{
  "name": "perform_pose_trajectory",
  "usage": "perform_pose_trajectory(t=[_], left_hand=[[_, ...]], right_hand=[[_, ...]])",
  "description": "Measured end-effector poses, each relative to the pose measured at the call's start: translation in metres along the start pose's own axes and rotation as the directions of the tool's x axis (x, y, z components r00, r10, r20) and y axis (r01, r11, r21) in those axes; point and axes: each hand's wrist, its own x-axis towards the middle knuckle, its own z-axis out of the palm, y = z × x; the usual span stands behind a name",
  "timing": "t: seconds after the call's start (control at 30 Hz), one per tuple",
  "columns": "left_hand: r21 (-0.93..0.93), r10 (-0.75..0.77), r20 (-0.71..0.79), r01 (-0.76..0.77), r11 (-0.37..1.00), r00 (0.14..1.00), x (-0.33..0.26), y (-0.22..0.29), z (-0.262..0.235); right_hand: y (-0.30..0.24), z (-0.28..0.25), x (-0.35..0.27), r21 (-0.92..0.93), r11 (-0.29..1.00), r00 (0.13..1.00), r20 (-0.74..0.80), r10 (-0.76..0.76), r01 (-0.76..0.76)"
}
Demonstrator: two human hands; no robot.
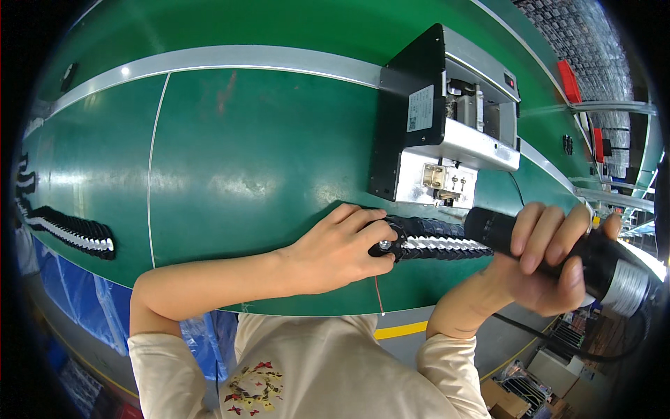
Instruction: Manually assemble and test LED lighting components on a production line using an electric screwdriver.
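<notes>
- Left hand [349, 244] grasps the ridged black part [448, 244], near the worktop's [244, 140] front edge.
- Right hand [548, 258] grips the black driver [491, 228].
- I judge the step as positioning the driver; next calls for steady tip alignment.

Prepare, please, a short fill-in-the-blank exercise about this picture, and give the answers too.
1. The right grip holds a handheld tool whose front end is coloured ____.
2. The left grip holds one end of a ridged part on a tabletop coloured ____.
3. Another ridged part lies toward the picture's ____ edge.
Answers: black; green; left
</notes>
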Motion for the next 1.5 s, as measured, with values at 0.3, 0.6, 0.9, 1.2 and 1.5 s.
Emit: perform_pose_trajectory(t=[0.3,0.6,0.9,1.2,1.5], left_hand=[[0.006,0.011,-0.008,-0.011,1.0,1.0,-0.002,-0.001,0.001],[0.032,-0.003,-0.021,0.004,0.999,1.0,-0.004,-0.001,0.001],[0.003,-0.028,-0.025,0.028,1.0,0.999,-0.005,0.0,0.003],[-0.023,-0.041,-0.014,0.041,0.999,0.999,-0.003,0.001,0.0],[-0.023,-0.046,-0.025,0.045,0.999,0.999,-0.002,0.004,0.0]], right_hand=[[0.021,0.002,0.012,-0.102,0.991,0.995,-0.059,0.081,-0.086],[0.01,0.004,-0.015,-0.023,0.995,0.995,-0.018,0.098,-0.098],[0.012,0.014,-0.055,0.002,0.994,0.994,0.014,0.108,-0.108],[0.015,0.02,-0.062,-0.146,0.989,0.977,0.208,0.054,-0.024],[0.014,0.027,-0.064,-0.178,0.983,0.959,0.267,0.097,-0.05]])
